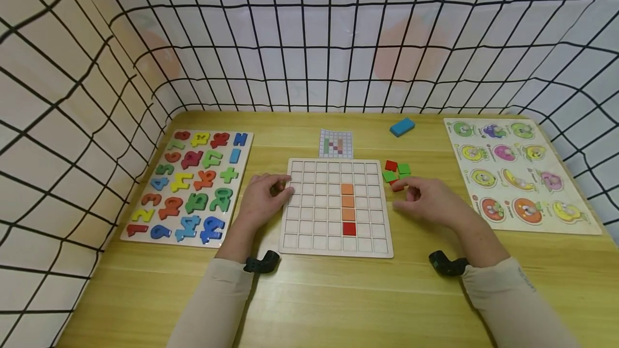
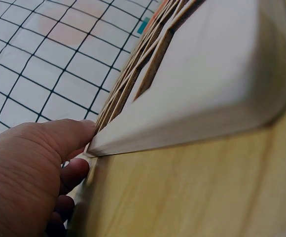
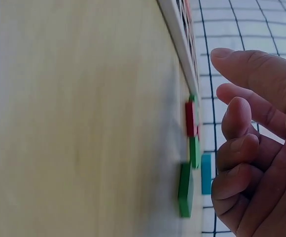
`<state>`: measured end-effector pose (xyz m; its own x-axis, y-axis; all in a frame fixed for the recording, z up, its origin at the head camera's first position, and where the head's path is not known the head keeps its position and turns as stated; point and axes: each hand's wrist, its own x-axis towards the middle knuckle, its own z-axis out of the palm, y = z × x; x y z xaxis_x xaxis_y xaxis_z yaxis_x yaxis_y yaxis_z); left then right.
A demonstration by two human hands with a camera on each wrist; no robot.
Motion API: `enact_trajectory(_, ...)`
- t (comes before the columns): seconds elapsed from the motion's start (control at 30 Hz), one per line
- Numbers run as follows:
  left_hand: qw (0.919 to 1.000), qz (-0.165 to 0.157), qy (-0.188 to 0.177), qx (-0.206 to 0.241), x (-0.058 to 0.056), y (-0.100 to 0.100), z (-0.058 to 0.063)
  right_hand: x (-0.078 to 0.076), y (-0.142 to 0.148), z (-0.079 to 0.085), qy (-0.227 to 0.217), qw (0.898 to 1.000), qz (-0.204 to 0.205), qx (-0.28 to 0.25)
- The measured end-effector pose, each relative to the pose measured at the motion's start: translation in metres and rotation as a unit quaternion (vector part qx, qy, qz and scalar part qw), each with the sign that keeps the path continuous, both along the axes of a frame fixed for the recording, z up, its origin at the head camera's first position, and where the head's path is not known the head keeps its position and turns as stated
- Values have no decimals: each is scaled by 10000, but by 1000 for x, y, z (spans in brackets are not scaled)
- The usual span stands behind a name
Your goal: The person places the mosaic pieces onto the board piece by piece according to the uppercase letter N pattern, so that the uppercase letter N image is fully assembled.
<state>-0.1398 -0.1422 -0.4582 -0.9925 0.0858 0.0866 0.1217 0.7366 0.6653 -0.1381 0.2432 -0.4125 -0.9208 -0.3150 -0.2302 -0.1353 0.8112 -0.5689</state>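
A pale wooden grid board [image 1: 309, 247] lies in the middle of the table, with three orange tiles [image 1: 347, 201] and one red tile [image 1: 349, 229] in a column. My left hand [image 1: 263, 199] rests at the board's left edge. In the left wrist view its thumb [image 2: 79, 131] touches the board's rim, and the other fingers bend below. My right hand [image 1: 430, 201] hovers right of the board, beside several loose red and green tiles [image 1: 403, 168]. In the right wrist view its thumb stretches out, the fingers curl loosely, and nothing sits between them.
A printed pattern card [image 1: 336, 144] lies behind the board. The blue block [image 1: 402, 127] is at the back. A number puzzle [image 1: 188, 189] stands on the left, a fruit puzzle [image 1: 522, 176] on the right. Black netting [image 1: 329, 47] encloses the table's back and sides.
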Motion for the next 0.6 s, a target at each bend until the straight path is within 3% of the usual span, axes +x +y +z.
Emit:
enact_trajectory(0.27,10000,35,-10,19,0,0,-1,-14,15,-4,171,9998,-53,75)
enact_trajectory(0.6,10000,6,52,-37,0,0,-1,-27,18,-8,83,9999,-85,107)
